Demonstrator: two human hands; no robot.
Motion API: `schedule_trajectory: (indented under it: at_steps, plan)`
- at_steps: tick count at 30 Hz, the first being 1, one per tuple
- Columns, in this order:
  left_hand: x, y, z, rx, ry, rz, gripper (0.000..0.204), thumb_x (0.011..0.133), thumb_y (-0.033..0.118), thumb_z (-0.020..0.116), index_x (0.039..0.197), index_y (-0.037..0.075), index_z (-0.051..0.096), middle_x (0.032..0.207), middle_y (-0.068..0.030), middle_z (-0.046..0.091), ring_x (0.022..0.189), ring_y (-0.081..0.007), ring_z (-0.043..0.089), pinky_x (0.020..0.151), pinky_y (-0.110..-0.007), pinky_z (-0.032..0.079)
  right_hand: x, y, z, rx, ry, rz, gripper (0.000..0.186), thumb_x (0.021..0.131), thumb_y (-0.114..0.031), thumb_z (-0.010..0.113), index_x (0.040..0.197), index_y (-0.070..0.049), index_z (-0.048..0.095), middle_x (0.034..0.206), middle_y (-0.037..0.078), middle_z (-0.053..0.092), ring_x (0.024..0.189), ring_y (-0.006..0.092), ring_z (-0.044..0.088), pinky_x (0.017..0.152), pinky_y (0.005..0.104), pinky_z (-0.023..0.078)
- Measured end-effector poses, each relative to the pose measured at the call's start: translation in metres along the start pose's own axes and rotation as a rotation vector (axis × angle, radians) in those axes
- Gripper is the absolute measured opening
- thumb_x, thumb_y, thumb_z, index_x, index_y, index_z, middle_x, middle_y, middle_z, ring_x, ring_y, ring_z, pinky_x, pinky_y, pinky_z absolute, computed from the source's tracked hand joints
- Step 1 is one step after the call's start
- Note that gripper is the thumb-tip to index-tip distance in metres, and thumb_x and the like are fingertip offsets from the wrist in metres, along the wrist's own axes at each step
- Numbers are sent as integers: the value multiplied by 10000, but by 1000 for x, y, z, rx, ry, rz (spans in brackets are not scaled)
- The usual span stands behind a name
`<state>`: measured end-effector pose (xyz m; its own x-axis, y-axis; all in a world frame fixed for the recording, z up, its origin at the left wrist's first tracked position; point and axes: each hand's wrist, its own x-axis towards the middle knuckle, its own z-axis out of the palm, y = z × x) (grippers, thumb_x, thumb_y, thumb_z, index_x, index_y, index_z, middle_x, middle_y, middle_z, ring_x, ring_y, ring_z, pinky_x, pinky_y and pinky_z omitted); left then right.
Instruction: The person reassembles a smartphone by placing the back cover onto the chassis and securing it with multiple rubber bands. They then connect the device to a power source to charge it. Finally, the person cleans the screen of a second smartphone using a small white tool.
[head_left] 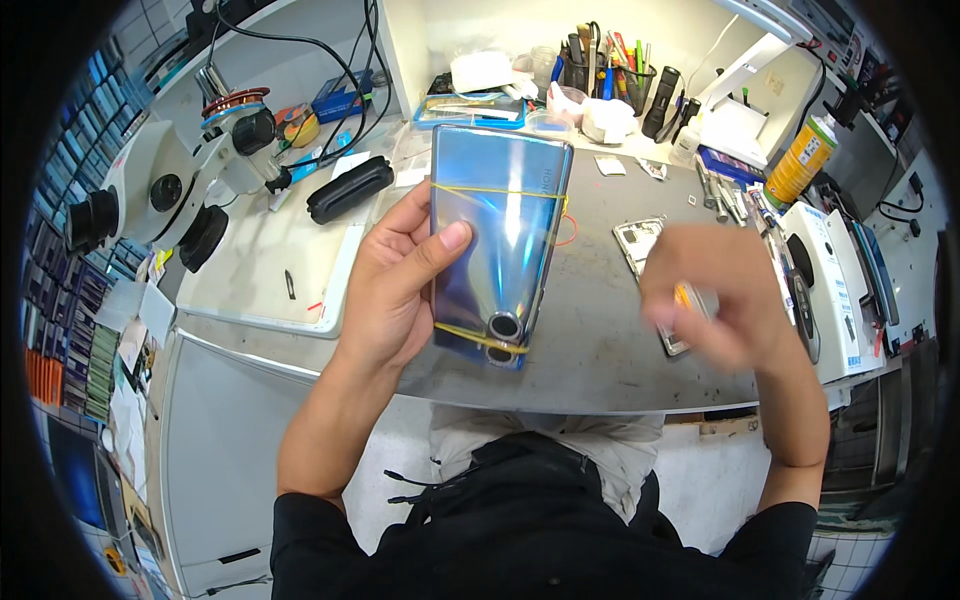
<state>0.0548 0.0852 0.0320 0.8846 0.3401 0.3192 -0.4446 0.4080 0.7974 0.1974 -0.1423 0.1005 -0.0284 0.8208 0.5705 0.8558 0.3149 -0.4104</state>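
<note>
My left hand (405,265) is closed around the left edge of a glossy blue phone (500,235), with the thumb lying across its back. The phone is raised over the bench, back side up, camera rings at the lower end. Two yellow rubber bands (500,190) wrap it, one near each end. My right hand (715,295) is smeared by motion, its fingers curled. A small orange and white patch (687,297) shows at those fingers; whether they hold it I cannot tell. Partly behind that hand lies an opened phone frame (637,238) on the grey bench.
A microscope (165,185) stands at the left over a white mat (265,270) with a black pouch (350,190). Pen holders (610,80) and a blue tray (470,112) line the back. A yellow spray can (800,160) and a white device (825,290) stand at the right.
</note>
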Motion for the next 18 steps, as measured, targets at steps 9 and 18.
schedule_trajectory:
  at_steps: [9, 18]
  plan:
    - [-11, -21, -7, 776, -160, 606, 443, 830, -150, 610, 1255, -26, 607, 1179, -161, 686, 1022, -239, 692, 877, -326, 550, 13, 37, 7, 737, 107, 783, 290, 982, -304, 582, 790, -86, 582, 637, -62, 464, 568, 31, 426, 476, 201, 349]
    - [2, -18, -4, 1240, -227, 947, 392, 762, -103, 647, 1128, 28, 693, 1108, -126, 723, 1004, -290, 710, 895, -358, 568, 6, 32, 24, 648, 163, 639, 307, 940, -312, 677, 1114, -65, 733, 936, 26, 712, 872, 81, 624, 778, 249, 498]
